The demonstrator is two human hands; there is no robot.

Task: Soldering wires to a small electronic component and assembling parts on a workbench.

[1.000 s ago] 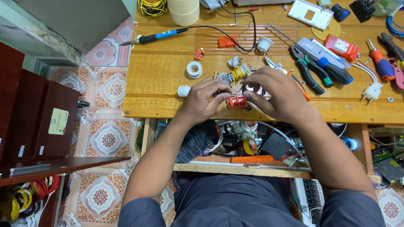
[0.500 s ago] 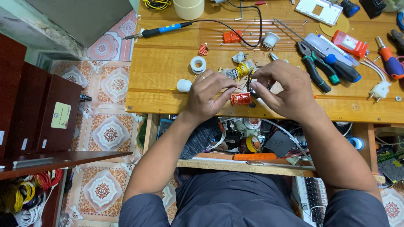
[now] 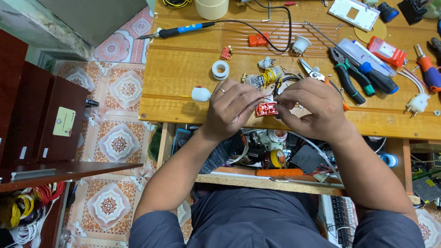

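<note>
The small red part (image 3: 267, 109) sits in the middle of the frame, right at the front edge of the wooden table (image 3: 183, 78). It lies between the two hands, with its long side running left to right. Both hands touch it, so neither one is really nearer.

The left hand (image 3: 232, 108) comes in from the lower left. Its fingers curl over and pinch the left end of the red part. There is a ring on one finger. The right hand (image 3: 312, 110) comes in from the lower right. Its fingertips are bunched together at the right end of the red part, where thin wires show. I cannot tell if they pinch the part itself or only a wire.

Both wrists hang just past the table edge, and the backs of both hands face up.

Just above the hands lies a little bundle of yellow wire (image 3: 270, 76). A white round plug piece (image 3: 200, 93) is just left of the left hand. Pliers (image 3: 343, 69) lie to the upper right, and a blue soldering iron (image 3: 179, 31) lies well apart at the upper left.
</note>
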